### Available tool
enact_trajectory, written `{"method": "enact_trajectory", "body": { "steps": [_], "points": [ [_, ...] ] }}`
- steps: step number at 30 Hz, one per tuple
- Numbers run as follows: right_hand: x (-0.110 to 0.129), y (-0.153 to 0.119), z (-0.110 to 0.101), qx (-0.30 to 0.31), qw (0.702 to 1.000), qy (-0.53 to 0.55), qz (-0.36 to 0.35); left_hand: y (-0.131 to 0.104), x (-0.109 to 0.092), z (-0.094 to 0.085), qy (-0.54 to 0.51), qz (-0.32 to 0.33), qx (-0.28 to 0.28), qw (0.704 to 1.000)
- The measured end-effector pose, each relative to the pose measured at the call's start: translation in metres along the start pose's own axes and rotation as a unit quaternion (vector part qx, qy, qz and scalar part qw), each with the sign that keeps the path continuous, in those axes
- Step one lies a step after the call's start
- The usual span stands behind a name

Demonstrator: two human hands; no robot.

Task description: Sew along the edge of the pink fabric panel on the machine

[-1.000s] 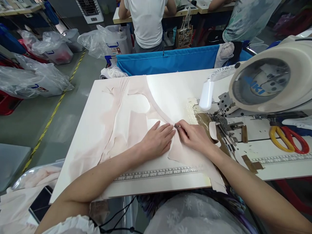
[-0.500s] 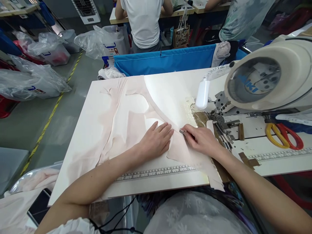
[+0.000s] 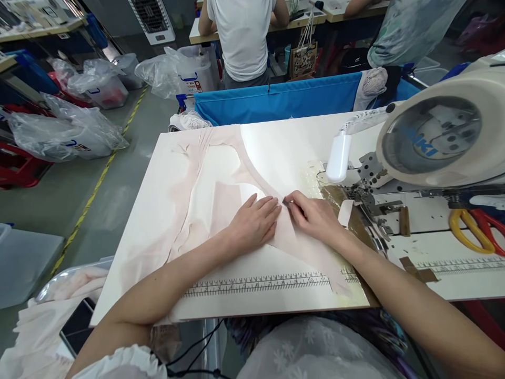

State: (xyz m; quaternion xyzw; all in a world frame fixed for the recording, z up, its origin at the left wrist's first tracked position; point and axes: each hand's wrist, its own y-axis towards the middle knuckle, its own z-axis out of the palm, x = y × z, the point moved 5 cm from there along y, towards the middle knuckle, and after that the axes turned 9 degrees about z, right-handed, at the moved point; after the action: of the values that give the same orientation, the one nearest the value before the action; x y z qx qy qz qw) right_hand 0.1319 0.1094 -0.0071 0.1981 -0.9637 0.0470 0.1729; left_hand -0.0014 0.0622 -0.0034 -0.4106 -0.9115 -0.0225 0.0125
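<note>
A thin pale pink fabric piece with curved, cut-out edges is spread over the white table board. My left hand lies flat on it, fingers extended and pressing the cloth down. Just to its right, my right hand pinches a small grey metal tool between thumb and fingers, at the fabric's curved edge. Most of that tool is hidden in the hand, so its kind cannot be made out. One fabric tail runs under my right wrist towards the board's front edge.
A sewing machine stands on the right, with yellow-and-red-handled scissors beside it. A printed ruler strip runs along the front of the white board. Behind hangs a blue cloth bin; a phone lies lower left.
My right hand and the fabric have shifted left, away from the machine. The fabric tail that hung over the front edge now lies on the board. The view has turned slightly left.
</note>
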Motion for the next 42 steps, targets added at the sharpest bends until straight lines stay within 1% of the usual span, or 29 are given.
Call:
{"method": "enact_trajectory", "body": {
  "steps": [6,10,16,21,26,28,30,33,38,42],
  "points": [
    [0.003,0.005,0.001,-0.015,1.000,0.018,-0.009,0.000,0.000,-0.001,-0.010,-0.001,-0.012,1.000],
    [0.006,0.007,0.000,-0.010,1.000,0.007,0.005,-0.001,0.001,-0.002,-0.021,-0.006,-0.024,0.999],
    [0.008,0.008,0.002,-0.005,1.000,-0.007,0.020,0.001,-0.001,0.001,-0.012,0.004,-0.005,1.000],
    [0.013,0.010,0.005,0.013,0.998,-0.062,0.024,0.002,-0.002,0.001,-0.002,0.002,0.003,1.000],
    [0.010,0.003,-0.001,0.028,0.995,-0.099,0.010,0.002,-0.002,0.002,0.009,-0.003,0.002,1.000],
    [0.004,-0.002,-0.005,0.037,0.996,-0.083,-0.003,0.002,-0.002,0.002,0.013,-0.003,0.003,1.000],
    [-0.004,-0.006,-0.008,0.038,0.999,-0.020,-0.001,0.002,-0.003,0.002,0.011,0.000,0.005,1.000],
    [-0.012,-0.007,-0.009,0.017,0.997,0.068,0.016,0.002,-0.003,0.002,-0.002,0.002,0.002,1.000],
    [-0.007,-0.002,-0.002,0.000,0.999,0.053,0.008,0.002,-0.004,0.002,-0.025,0.002,-0.016,1.000],
    [-0.003,0.002,-0.002,-0.008,0.999,0.044,0.008,0.002,-0.004,0.005,-0.011,0.008,-0.007,1.000]
  ]
}}
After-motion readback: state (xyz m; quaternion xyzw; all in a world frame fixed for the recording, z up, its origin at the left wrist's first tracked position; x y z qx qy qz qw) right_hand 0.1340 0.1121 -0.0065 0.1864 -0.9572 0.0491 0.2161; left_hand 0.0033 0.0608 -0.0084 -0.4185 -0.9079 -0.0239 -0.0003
